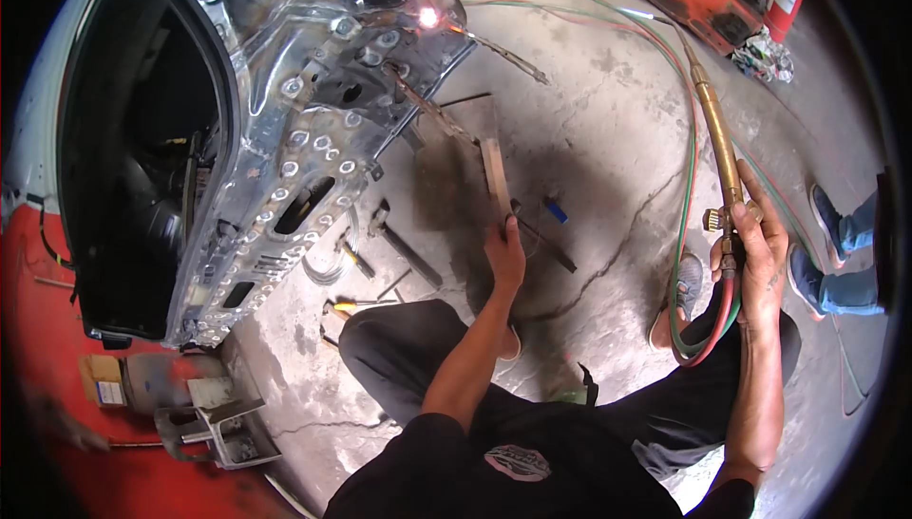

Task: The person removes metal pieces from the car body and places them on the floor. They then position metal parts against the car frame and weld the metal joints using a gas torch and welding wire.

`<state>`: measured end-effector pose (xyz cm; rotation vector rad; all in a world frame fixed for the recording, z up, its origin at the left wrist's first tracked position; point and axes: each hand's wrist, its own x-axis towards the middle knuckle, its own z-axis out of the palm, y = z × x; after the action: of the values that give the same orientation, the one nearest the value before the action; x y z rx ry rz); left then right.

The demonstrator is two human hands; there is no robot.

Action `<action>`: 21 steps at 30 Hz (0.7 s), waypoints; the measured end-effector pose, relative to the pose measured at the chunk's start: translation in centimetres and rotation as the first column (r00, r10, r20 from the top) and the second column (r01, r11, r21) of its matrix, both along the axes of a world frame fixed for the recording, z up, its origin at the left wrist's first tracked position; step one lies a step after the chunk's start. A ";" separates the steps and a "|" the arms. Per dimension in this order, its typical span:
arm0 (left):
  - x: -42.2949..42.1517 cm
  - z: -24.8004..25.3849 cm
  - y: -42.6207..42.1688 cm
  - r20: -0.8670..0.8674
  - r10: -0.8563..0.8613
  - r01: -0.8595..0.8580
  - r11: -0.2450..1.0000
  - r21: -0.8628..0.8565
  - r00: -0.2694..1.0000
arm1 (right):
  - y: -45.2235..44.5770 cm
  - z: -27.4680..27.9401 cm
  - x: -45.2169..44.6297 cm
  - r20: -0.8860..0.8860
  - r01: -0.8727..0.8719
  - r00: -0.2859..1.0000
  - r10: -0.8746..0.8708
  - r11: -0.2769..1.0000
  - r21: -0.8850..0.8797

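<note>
I have my right hand [762,258] wrapped around the lower end of a brass torch [719,134], its grip narrow, with the thumb lying beside a brass valve knob [712,221]. The torch stands at the right of the scene, pointing toward the far side, and a pale flame [638,14] shows at its tip, well apart from the metalwork. Red and green hoses [729,301] loop out below that hand.

My left hand [504,251], near the middle, is folded around the wooden handle [495,175] of a tool with a long, rusty shaft [432,111]. The shaft slants far and left to the car body panel [312,174]; I cannot tell whether its end touches. At the panel's far end I see a bright, glowing spot [428,18], and just beside it a slender rod [508,56] with an orange end.

On the concrete floor [617,163], left of my left hand, lie a hammer [407,251] and a coil of wire [323,270]; a small blue object [556,210] lies to its right. Another person's shoes [806,279] stand at the far right, past the torch.
</note>
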<state>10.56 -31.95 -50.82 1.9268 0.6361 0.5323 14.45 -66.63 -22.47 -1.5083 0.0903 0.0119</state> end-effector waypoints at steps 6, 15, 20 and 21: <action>0.0 0.4 -1.6 0.269 0.004 -0.055 0.981 0.185 0.963 | -1.7 -1.3 -0.4 0.020 0.017 1.000 -0.016 0.998 -0.068; 17.3 18.2 3.8 0.500 -0.095 -0.090 0.938 0.334 0.861 | -2.1 -1.0 -0.2 0.016 0.030 0.999 -0.029 0.999 -0.030; 15.3 11.8 3.2 0.561 0.029 -0.244 0.918 0.313 0.827 | -2.4 -0.7 -0.2 0.005 0.015 1.000 -0.015 1.000 -0.011; 14.9 10.2 2.8 0.647 0.013 -0.246 0.931 0.271 0.762 | -2.4 -0.4 -0.2 0.007 0.033 0.999 -0.033 0.999 -0.010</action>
<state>25.45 -29.12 -40.62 1.8454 0.2334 1.3992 14.25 -69.04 -22.90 -1.5171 0.1103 -0.0203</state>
